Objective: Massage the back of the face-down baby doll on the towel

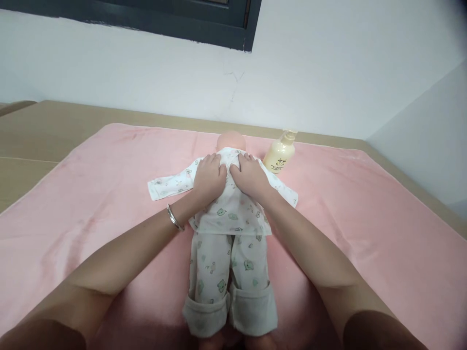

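A baby doll lies stretched out with its bald, rounded head away from me; no face shows. It wears a white printed shirt and matching trousers with thick turned-up cuffs. My left hand rests flat on the left side of the upper shirt, fingers pointing toward the head. Mirroring it, my right hand lies flat on the right side. The two thumbs point toward each other with a small gap between. Both sleeves spread outward, and the feet show only partly at the bottom edge.
A pale yellow pump bottle tilts beside the doll's right-hand shoulder. Under everything lies a pink blanket with some creases, spread over a wooden table. A white wall with a dark frame stands behind.
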Demonstrator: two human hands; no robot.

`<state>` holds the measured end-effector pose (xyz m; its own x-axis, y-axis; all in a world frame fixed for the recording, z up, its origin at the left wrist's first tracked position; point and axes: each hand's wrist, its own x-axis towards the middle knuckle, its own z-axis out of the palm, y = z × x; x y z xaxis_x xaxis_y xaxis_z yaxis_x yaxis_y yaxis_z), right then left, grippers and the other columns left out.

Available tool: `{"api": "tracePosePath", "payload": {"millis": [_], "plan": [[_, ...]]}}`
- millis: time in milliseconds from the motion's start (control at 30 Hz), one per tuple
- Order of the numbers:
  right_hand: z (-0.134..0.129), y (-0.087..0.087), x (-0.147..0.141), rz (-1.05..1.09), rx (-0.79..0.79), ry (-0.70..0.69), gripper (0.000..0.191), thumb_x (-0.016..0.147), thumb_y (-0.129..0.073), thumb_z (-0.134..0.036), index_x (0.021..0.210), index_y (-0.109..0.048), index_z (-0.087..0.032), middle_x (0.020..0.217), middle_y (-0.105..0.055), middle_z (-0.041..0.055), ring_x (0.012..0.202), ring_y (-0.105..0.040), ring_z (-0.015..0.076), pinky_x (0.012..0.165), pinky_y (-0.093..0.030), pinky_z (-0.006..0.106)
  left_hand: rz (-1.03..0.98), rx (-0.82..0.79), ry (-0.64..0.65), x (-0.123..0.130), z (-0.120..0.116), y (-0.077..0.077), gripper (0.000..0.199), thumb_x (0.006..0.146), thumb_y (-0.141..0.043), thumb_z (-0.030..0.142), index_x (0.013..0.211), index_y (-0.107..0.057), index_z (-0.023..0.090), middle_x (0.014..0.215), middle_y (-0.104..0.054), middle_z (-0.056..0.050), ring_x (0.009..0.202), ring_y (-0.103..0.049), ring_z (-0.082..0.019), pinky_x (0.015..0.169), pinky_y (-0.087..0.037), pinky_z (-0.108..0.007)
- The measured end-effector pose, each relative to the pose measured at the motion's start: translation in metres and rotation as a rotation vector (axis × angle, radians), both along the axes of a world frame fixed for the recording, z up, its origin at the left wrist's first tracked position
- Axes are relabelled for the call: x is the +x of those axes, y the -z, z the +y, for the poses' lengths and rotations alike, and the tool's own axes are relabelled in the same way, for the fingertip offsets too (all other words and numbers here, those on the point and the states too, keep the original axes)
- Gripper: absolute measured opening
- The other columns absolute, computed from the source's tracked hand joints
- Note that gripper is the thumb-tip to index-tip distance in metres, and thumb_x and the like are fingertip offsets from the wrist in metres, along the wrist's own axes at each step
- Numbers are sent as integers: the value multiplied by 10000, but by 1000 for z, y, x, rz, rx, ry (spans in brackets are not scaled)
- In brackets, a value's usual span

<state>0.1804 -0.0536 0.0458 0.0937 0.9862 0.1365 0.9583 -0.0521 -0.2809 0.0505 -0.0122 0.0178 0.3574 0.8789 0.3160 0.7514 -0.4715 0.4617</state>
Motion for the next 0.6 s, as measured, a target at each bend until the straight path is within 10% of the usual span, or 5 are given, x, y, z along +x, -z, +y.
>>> {"api": "tracePosePath", "payload": {"millis": [433, 600], "plan": [[1, -4, -7, -149, 15, 46, 454, 997, -338, -293, 1213, -643, -36, 1176, -710, 214, 1142, -659, 342, 1013, -459, 414, 143, -87, -30, -2, 4, -23, 286, 916, -367, 214, 957, -642, 148, 1066, -718, -154, 997, -667, -302, 875, -527, -424], [5, -5, 4, -33, 3, 3, 474, 1020, -309, -315, 1258, -616, -43, 1296, -669, 213, 1232, -606, 347, 1072, -427, 435, 194, 24, -35, -1, -6, -18, 337, 938, -345, 172, 1073, -646, 107, 1158, -705, -168, 1125, -643, -298, 1005, -508, -424]]}}
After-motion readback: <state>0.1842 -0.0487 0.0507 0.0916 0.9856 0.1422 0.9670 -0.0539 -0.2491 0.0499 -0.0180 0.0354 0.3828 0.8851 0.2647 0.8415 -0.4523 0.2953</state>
